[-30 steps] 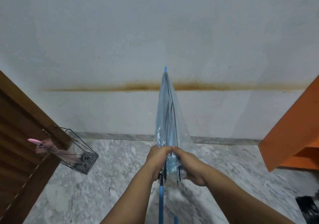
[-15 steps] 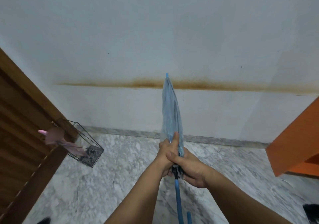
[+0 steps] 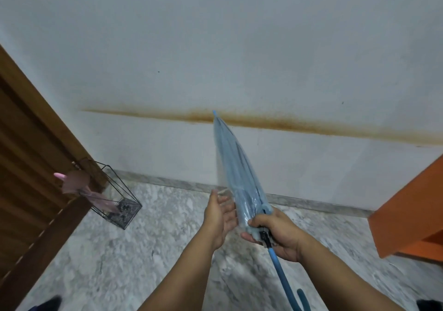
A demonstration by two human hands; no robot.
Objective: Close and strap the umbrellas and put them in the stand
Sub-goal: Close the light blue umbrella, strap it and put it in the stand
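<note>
right grip (image 3: 275, 234) clasps folded umbrella (image 3: 239, 167), left grip (image 3: 219, 215) spread; handle hook cut off

Soft, even light, no glare. My view bends at the edges, the floor (image 3: 119, 262) looks smeared, and faint shadows fall under my arms.
</note>
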